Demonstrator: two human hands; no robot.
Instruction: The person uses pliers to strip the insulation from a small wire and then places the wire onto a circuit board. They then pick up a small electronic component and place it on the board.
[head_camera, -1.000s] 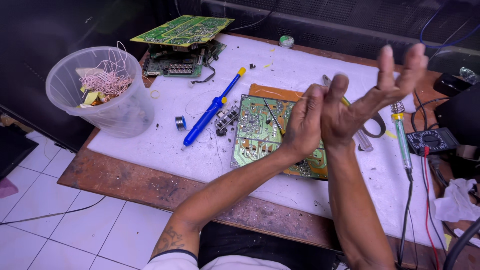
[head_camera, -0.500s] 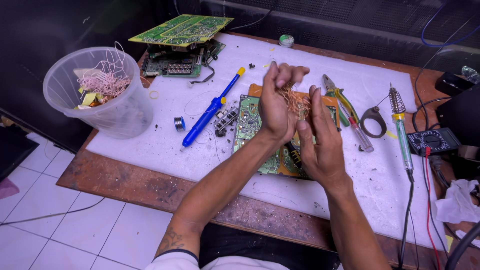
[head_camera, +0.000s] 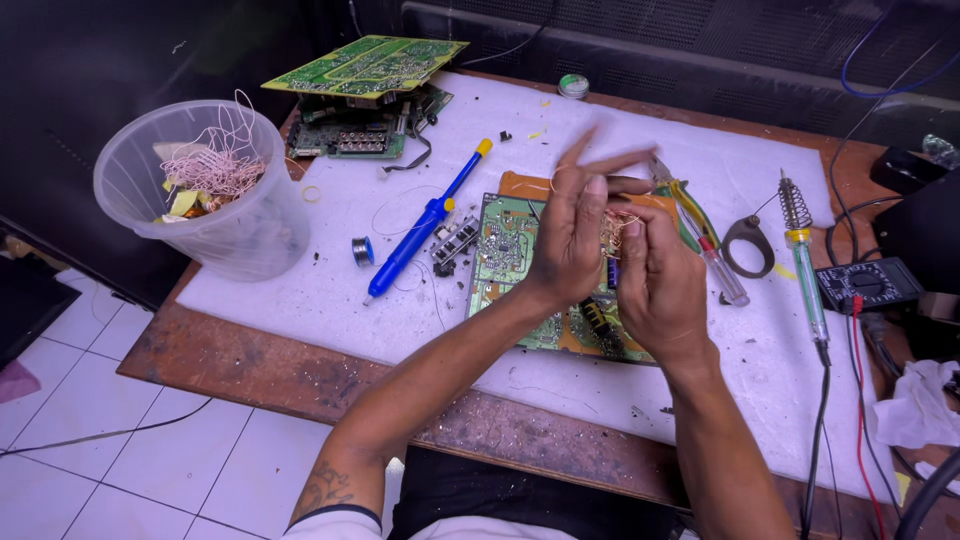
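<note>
Left hand: the left hand (head_camera: 570, 235) is raised above the circuit board (head_camera: 520, 262), its blurred fingers pinching a tangle of thin copper wire (head_camera: 612, 228).
Right hand: the right hand (head_camera: 655, 280) is loosely curled, fingertips on the same tangle.
Wire: held between both hands, just over the board.
Handling: judged best kept low, drawn gently, clear of the blue desoldering pump (head_camera: 425, 222).
</note>
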